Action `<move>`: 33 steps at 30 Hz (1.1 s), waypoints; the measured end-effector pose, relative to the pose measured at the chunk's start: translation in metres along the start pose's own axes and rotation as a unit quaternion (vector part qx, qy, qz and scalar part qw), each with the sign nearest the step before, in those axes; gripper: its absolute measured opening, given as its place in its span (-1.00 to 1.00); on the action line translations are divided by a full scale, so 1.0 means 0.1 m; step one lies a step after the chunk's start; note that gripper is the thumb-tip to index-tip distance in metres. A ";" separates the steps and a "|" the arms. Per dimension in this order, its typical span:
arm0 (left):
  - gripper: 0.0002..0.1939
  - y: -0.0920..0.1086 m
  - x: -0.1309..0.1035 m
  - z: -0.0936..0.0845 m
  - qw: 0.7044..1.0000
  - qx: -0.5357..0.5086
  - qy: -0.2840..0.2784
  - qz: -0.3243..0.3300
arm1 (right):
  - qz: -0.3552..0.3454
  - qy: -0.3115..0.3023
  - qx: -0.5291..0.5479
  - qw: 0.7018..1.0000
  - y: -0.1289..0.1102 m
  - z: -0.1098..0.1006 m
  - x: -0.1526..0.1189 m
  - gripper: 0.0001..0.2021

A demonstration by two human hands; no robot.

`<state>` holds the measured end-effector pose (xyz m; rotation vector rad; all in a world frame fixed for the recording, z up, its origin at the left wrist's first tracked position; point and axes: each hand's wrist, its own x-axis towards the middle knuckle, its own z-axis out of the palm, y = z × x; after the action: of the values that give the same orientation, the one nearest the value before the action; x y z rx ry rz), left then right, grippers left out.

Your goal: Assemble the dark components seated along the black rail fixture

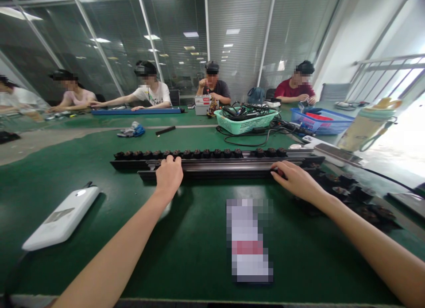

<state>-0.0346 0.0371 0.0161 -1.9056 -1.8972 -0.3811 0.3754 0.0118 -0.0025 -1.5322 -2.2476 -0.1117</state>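
A long dark metal rail point(227, 167) with a shiny strip along it lies crosswise in front of me. My left hand point(169, 175) is closed over its left part, knuckles up. Near its right part, my right hand point(292, 177) has curled fingers and thumb gripping the edge. Just behind lies a second dark rail point(119, 165), and a row of small black round parts point(197, 153) stands along it, with a gap toward the right. More loose black parts point(352, 193) are heaped beside my right forearm.
A white power bank-like device point(63, 217) lies left; a blurred flat object point(249, 241) lies between my forearms. Farther back are a blue cloth bundle point(133, 129), a green basket of cables point(245, 122), a blue basket point(322, 122) and a bottle point(367, 126). Several people sit opposite.
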 end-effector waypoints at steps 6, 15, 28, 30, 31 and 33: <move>-0.63 0.01 0.00 -0.02 1.000 0.009 -0.008 -0.006 | -0.016 -0.002 -0.010 1.000 0.02 0.03 -0.01 -0.71; -0.55 0.10 0.00 -0.12 0.994 0.072 -0.072 -0.027 | -0.025 0.019 -0.009 0.999 0.05 0.08 -0.01 -0.73; -0.50 0.10 -0.01 -0.11 0.995 0.062 -0.078 -0.017 | -0.023 0.016 -0.015 1.000 0.05 0.10 -0.02 -0.73; -0.49 0.10 0.00 -0.10 0.995 0.061 -0.077 -0.014 | -0.021 0.014 -0.014 1.000 0.05 0.09 -0.02 -0.73; -0.48 0.10 -0.01 -0.09 0.995 0.061 -0.075 -0.011 | -0.021 0.014 -0.014 1.000 0.05 0.09 -0.01 -0.73; -0.46 0.09 -0.01 -0.07 0.996 0.061 -0.072 -0.006 | -0.021 0.013 -0.013 1.000 0.04 0.08 -0.01 -0.73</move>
<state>-0.0244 0.0331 0.0212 -1.8859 -1.9739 -0.1304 0.3775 0.0148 -0.0111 -1.4895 -2.2659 -0.1738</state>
